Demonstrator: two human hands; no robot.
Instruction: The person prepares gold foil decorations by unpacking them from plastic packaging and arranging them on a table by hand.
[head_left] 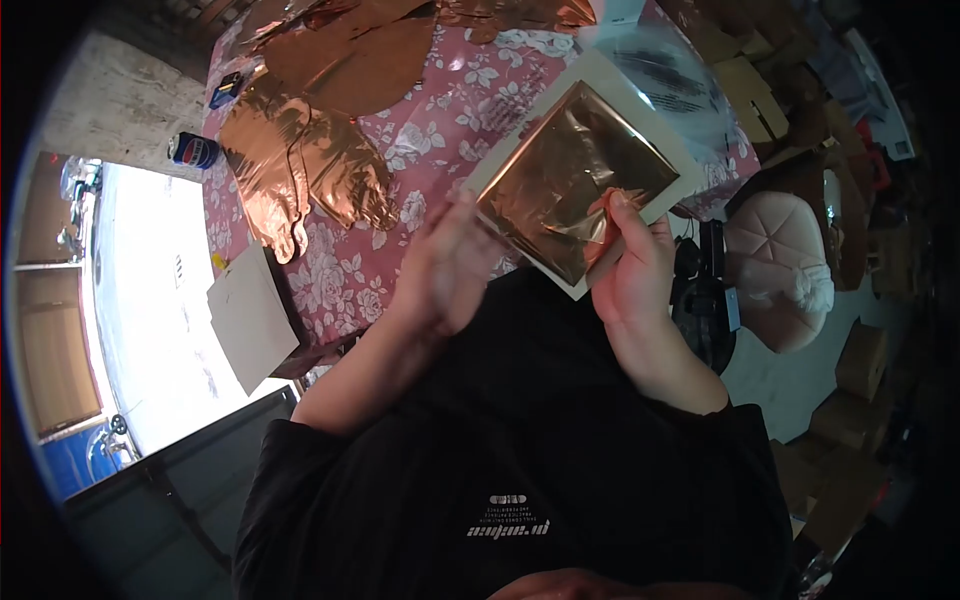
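Note:
A shiny copper-coloured foil piece (575, 170), folded into a rough square, lies on a pale card (672, 168) held tilted above the table. My right hand (636, 255) grips the card and foil at their lower right edge, thumb on top. Beside the left corner of the card is my left hand (447, 262), blurred by motion, its fingers smeared; whether it touches the card cannot be made out. More copper foil shapes (345, 170) lie spread on the flowered pink tablecloth (410, 205).
A blue can (195, 150) stands at the table's left edge. White sheets (250, 315) lie at the lower left corner. Clear plastic packets (680, 90) rest at the back right. A pink cushioned stool (775, 255) and cardboard boxes (750, 100) are on the right.

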